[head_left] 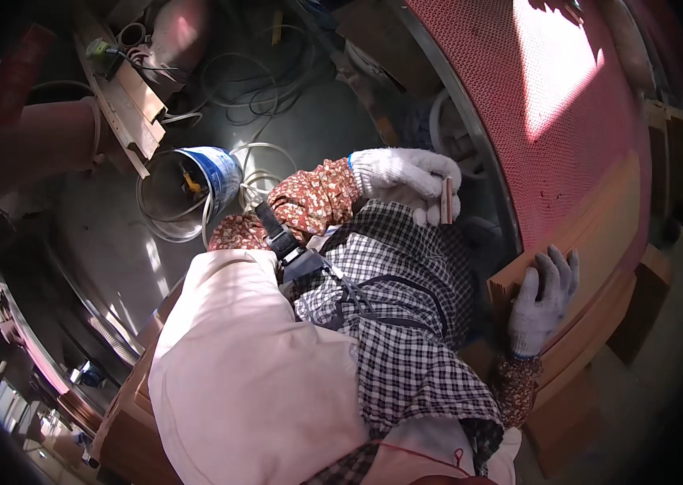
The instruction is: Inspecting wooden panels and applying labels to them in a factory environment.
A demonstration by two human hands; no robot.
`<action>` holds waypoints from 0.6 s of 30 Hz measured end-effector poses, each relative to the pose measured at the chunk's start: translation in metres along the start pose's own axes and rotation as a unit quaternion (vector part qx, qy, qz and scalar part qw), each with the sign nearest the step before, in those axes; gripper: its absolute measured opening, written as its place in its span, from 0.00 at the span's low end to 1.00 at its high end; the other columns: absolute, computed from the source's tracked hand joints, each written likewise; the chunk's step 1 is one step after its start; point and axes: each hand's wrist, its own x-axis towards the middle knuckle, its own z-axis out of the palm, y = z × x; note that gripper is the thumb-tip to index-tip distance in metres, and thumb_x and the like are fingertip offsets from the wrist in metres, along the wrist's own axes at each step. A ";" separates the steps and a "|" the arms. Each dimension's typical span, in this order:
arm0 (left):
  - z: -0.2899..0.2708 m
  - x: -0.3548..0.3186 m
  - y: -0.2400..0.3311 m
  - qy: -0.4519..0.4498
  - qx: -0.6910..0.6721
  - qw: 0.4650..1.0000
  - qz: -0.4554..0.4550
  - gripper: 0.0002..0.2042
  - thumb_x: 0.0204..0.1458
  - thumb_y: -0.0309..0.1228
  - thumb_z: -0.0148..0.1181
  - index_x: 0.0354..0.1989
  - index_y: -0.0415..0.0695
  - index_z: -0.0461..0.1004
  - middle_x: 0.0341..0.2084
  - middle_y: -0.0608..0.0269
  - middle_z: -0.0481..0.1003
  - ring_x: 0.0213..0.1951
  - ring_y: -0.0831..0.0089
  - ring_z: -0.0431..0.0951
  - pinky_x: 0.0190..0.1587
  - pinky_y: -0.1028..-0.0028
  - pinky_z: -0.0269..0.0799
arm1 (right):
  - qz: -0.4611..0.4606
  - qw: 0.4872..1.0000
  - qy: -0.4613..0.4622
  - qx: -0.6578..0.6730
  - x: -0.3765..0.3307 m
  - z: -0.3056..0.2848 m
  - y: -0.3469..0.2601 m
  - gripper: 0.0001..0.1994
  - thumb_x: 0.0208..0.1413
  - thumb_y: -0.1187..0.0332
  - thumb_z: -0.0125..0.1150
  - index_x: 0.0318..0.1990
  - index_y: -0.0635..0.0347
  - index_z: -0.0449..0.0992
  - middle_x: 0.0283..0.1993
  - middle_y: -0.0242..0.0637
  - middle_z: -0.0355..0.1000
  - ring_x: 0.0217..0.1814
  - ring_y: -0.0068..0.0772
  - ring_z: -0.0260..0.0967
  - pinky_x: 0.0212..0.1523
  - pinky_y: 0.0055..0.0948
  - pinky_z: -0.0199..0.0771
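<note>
My left hand (406, 179), in a white knitted glove, is closed around a small flat block (447, 200) with a brownish face and paler edges. Its exact kind is unclear from this angle. My right hand (545, 305), gloved the same way, lies with fingers stretched over the end of a stack of flat wooden boards (592, 230). Nothing shows gripped in it. The boards rest along the near side of a table covered in red, mesh-textured material (479, 61).
More wooden boards (592, 335) lie beside and below the stack. A blue-and-white bucket (218, 171) with a yellow-handled item inside lies tilted at left. Pale hoses (264, 153) coil across the floor. Wooden strips (135, 97) sit at the upper left, and bright sunlight crosses the red surface.
</note>
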 end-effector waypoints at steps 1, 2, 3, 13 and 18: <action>0.002 0.001 -0.001 -0.010 -0.016 1.000 -0.003 0.17 0.61 0.35 0.64 0.48 0.38 0.67 0.45 0.42 0.77 0.38 0.67 0.85 0.38 0.74 0.86 | 0.005 1.000 0.008 0.009 0.002 0.003 0.001 0.12 0.59 0.70 0.58 0.48 0.61 0.79 0.62 0.41 0.72 0.76 0.54 0.54 0.73 0.51 0.57; 0.004 0.004 -0.004 -0.020 -0.032 0.999 -0.006 0.17 0.61 0.36 0.64 0.48 0.38 0.67 0.45 0.42 0.76 0.39 0.67 0.85 0.39 0.74 0.86 | 0.009 1.000 0.016 0.018 0.003 0.006 0.004 0.12 0.58 0.70 0.60 0.49 0.61 0.79 0.62 0.41 0.72 0.76 0.53 0.55 0.73 0.50 0.58; 0.006 0.006 -0.007 -0.015 -0.042 0.999 -0.012 0.16 0.61 0.35 0.63 0.48 0.38 0.67 0.44 0.43 0.76 0.39 0.68 0.85 0.39 0.74 0.86 | 0.015 0.999 0.022 0.024 0.004 0.010 0.007 0.12 0.58 0.70 0.60 0.49 0.61 0.79 0.62 0.41 0.72 0.76 0.53 0.55 0.73 0.50 0.58; 0.073 0.053 -0.009 0.036 -0.060 0.998 -0.008 0.14 0.63 0.34 0.62 0.50 0.39 0.68 0.47 0.49 0.77 0.42 0.68 0.85 0.42 0.73 0.87 | -0.161 0.935 0.012 0.316 0.014 0.023 -0.004 0.22 0.52 0.71 0.69 0.57 0.58 0.76 0.52 0.40 0.76 0.56 0.46 0.74 0.66 0.53 0.66; 0.082 0.067 -0.015 0.075 0.002 0.997 -0.029 0.15 0.62 0.33 0.64 0.50 0.39 0.68 0.45 0.51 0.79 0.39 0.69 0.85 0.44 0.71 0.87 | -0.129 0.915 0.049 0.380 0.010 0.031 0.008 0.18 0.55 0.71 0.69 0.55 0.58 0.78 0.49 0.40 0.77 0.52 0.45 0.76 0.62 0.51 0.70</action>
